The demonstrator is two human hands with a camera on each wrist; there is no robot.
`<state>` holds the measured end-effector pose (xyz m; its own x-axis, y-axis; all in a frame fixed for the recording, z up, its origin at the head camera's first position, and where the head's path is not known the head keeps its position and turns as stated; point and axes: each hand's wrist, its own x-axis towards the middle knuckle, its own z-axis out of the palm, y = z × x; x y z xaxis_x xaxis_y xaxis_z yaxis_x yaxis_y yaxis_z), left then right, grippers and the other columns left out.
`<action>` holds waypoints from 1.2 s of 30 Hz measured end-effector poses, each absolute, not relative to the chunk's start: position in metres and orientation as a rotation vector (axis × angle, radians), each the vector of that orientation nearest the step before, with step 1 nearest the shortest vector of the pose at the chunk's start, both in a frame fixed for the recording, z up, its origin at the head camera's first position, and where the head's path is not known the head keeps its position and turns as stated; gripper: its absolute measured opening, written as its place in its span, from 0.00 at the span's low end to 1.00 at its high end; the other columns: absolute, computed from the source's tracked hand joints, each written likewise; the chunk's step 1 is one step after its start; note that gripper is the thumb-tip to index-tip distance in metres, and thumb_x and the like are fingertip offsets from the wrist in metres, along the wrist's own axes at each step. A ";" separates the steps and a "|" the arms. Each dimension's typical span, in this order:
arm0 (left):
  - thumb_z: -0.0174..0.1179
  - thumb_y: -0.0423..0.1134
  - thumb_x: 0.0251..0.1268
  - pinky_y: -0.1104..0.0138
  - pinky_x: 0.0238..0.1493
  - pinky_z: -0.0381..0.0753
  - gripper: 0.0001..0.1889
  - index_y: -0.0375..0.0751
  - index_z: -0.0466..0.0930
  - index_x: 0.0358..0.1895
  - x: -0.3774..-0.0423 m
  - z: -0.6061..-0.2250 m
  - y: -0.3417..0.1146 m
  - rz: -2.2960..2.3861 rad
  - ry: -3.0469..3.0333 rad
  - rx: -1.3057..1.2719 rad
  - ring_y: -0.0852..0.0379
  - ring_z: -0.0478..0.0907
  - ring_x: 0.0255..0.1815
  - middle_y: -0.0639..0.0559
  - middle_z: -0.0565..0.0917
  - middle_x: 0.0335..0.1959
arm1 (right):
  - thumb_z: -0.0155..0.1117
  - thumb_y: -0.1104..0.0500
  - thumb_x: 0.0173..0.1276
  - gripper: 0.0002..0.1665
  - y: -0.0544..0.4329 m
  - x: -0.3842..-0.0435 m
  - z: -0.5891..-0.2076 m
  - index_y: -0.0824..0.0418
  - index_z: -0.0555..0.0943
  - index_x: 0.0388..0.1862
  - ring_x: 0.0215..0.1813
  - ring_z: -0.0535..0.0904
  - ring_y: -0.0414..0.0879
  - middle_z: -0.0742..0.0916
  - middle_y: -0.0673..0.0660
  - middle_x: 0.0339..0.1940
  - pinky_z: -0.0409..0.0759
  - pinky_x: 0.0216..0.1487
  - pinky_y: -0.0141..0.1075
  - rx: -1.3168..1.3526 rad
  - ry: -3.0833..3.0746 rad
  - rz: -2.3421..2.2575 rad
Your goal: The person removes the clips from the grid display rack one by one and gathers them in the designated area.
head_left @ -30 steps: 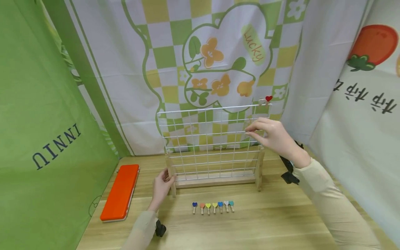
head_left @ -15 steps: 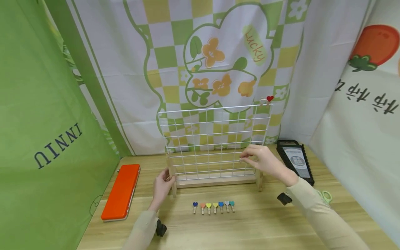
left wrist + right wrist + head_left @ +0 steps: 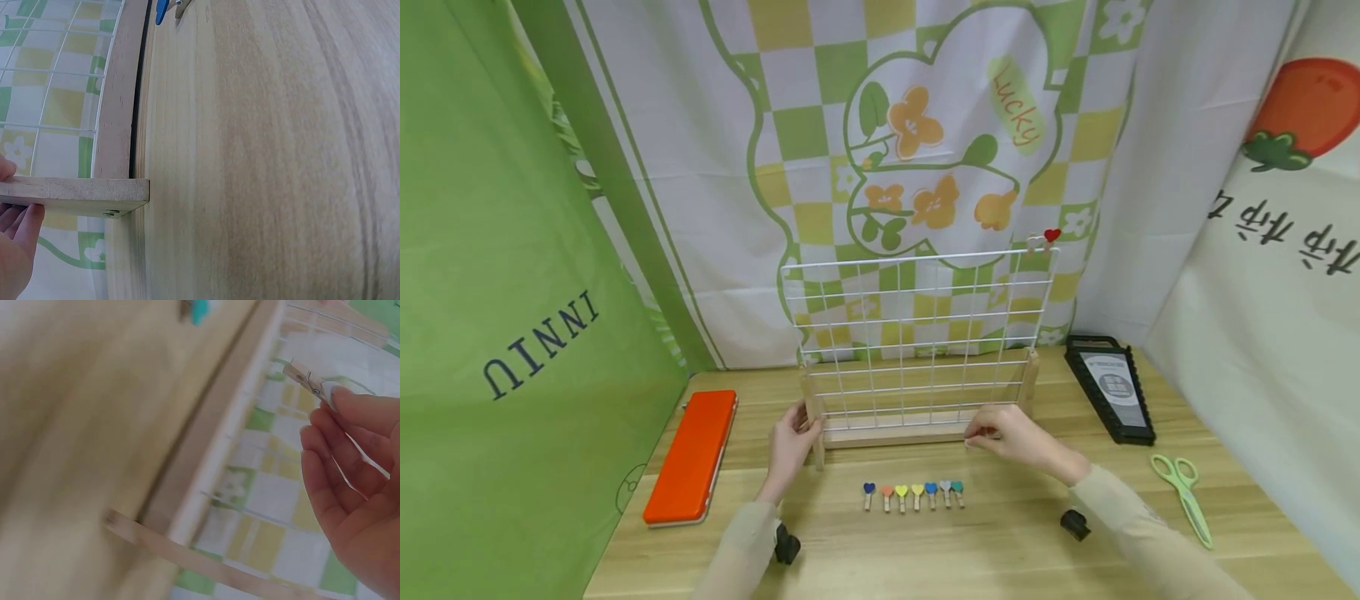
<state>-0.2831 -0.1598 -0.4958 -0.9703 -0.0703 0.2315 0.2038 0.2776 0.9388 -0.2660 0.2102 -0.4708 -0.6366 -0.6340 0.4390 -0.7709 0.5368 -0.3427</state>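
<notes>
A white wire grid stands upright in a wooden stand [image 3: 895, 436] on the table. My left hand [image 3: 790, 443] grips the stand's left leg [image 3: 75, 190], thumb on one side and fingers on the other. In front of the base's right part, my right hand [image 3: 1011, 433] pinches a small wooden clothespin [image 3: 305, 379] by its white heart, clip end pointing away from the fingers. On the grid's top right corner sit a red heart clothespin [image 3: 1052, 236] and a white heart clothespin [image 3: 1034, 243]. Several heart clothespins [image 3: 902, 497] of various colours lie in a row before the stand.
An orange-red case [image 3: 692, 458] lies at the left of the wooden table [image 3: 925, 558]. To the right are a black tray-like holder with a label [image 3: 1108, 387] and light green scissors [image 3: 1186, 493]. Patterned cloth [image 3: 820, 133] hangs behind the grid.
My right hand has come down and slightly left, from before the grid's upper right to its base. The holder and scissors are now uncovered. My left hand stays on the leg.
</notes>
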 end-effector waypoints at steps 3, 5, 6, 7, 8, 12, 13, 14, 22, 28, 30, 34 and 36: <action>0.61 0.26 0.65 0.55 0.61 0.82 0.24 0.17 0.70 0.62 -0.284 -0.496 -0.160 -1.758 -2.321 -0.116 0.31 0.78 0.61 0.22 0.78 0.58 | 0.71 0.69 0.59 0.03 0.210 -0.264 -0.484 0.64 0.87 0.32 0.30 0.83 0.40 0.89 0.56 0.29 0.87 0.30 0.28 1.193 -2.547 0.779; 0.61 0.26 0.65 0.55 0.61 0.82 0.25 0.17 0.69 0.62 -0.286 -0.499 -0.160 -1.762 -2.319 -0.110 0.31 0.78 0.61 0.21 0.78 0.58 | 0.71 0.69 0.59 0.03 0.210 -0.262 -0.491 0.64 0.87 0.32 0.31 0.83 0.39 0.89 0.56 0.29 0.86 0.31 0.27 1.197 -2.571 0.800; 0.61 0.25 0.64 0.55 0.61 0.82 0.25 0.17 0.69 0.63 -0.288 -0.502 -0.160 -1.767 -2.316 -0.105 0.31 0.78 0.61 0.21 0.78 0.58 | 0.71 0.69 0.59 0.03 0.210 -0.262 -0.494 0.64 0.87 0.32 0.31 0.83 0.39 0.89 0.56 0.29 0.86 0.31 0.26 1.196 -2.583 0.810; 0.61 0.25 0.64 0.55 0.61 0.82 0.25 0.17 0.69 0.63 -0.290 -0.505 -0.160 -1.771 -2.313 -0.094 0.31 0.78 0.61 0.21 0.77 0.58 | 0.71 0.69 0.59 0.03 0.210 -0.261 -0.497 0.64 0.87 0.32 0.31 0.83 0.39 0.89 0.56 0.29 0.86 0.31 0.26 1.195 -2.592 0.815; 0.61 0.25 0.64 0.55 0.60 0.82 0.25 0.17 0.69 0.63 -0.293 -0.509 -0.161 -1.769 -2.310 -0.090 0.31 0.78 0.61 0.22 0.78 0.58 | 0.72 0.68 0.59 0.03 0.210 -0.260 -0.499 0.64 0.87 0.32 0.31 0.83 0.40 0.89 0.55 0.29 0.86 0.32 0.25 1.195 -2.601 0.821; 0.62 0.24 0.63 0.56 0.60 0.82 0.25 0.19 0.70 0.63 -0.304 -0.525 -0.164 -1.779 -2.288 -0.071 0.33 0.79 0.61 0.23 0.78 0.58 | 0.71 0.67 0.60 0.02 0.210 -0.258 -0.507 0.63 0.87 0.33 0.33 0.84 0.40 0.89 0.55 0.31 0.86 0.33 0.28 1.177 -2.655 0.846; 0.63 0.25 0.63 0.57 0.60 0.83 0.25 0.20 0.71 0.63 -0.306 -0.528 -0.165 -1.782 -2.281 -0.070 0.34 0.79 0.61 0.24 0.79 0.58 | 0.71 0.67 0.60 0.02 0.211 -0.257 -0.509 0.63 0.87 0.33 0.33 0.84 0.39 0.90 0.55 0.31 0.86 0.34 0.29 1.167 -2.681 0.861; 0.63 0.25 0.63 0.58 0.60 0.83 0.25 0.20 0.71 0.63 -0.307 -0.530 -0.165 -1.785 -2.274 -0.072 0.34 0.79 0.60 0.24 0.79 0.58 | 0.70 0.66 0.61 0.02 0.211 -0.257 -0.510 0.63 0.87 0.34 0.34 0.83 0.38 0.90 0.55 0.32 0.87 0.34 0.29 1.150 -2.717 0.884; 0.63 0.25 0.63 0.58 0.60 0.83 0.25 0.21 0.72 0.63 -0.307 -0.531 -0.166 -1.790 -2.267 -0.082 0.34 0.79 0.60 0.24 0.79 0.57 | 0.67 0.63 0.66 0.03 0.212 -0.256 -0.518 0.62 0.87 0.35 0.34 0.81 0.33 0.90 0.52 0.33 0.82 0.34 0.24 1.124 -2.866 1.005; 0.61 0.23 0.63 0.55 0.60 0.82 0.24 0.18 0.70 0.62 -0.301 -0.521 -0.162 -1.760 -2.298 -0.060 0.31 0.79 0.60 0.22 0.79 0.57 | 0.67 0.62 0.67 0.04 0.212 -0.257 -0.521 0.60 0.87 0.36 0.34 0.81 0.32 0.90 0.52 0.33 0.82 0.35 0.23 1.117 -2.918 1.028; 0.61 0.23 0.63 0.55 0.60 0.82 0.24 0.17 0.70 0.62 -0.300 -0.520 -0.162 -1.755 -2.300 -0.064 0.31 0.79 0.60 0.22 0.78 0.57 | 0.66 0.61 0.68 0.04 0.213 -0.258 -0.521 0.59 0.87 0.36 0.34 0.80 0.30 0.90 0.51 0.33 0.82 0.36 0.24 1.115 -2.936 1.008; 0.62 0.25 0.63 0.56 0.60 0.83 0.25 0.20 0.71 0.63 -0.303 -0.526 -0.164 -1.760 -2.290 -0.075 0.33 0.79 0.60 0.23 0.79 0.57 | 0.66 0.61 0.68 0.05 0.211 -0.260 -0.521 0.60 0.87 0.36 0.34 0.79 0.29 0.90 0.51 0.33 0.82 0.35 0.23 1.132 -2.945 0.989; 0.63 0.25 0.63 0.57 0.59 0.83 0.25 0.21 0.71 0.63 -0.305 -0.529 -0.165 -1.764 -2.279 -0.085 0.33 0.80 0.60 0.24 0.79 0.57 | 0.66 0.61 0.68 0.05 0.210 -0.260 -0.520 0.61 0.87 0.36 0.33 0.79 0.29 0.90 0.51 0.33 0.82 0.35 0.23 1.138 -2.946 0.997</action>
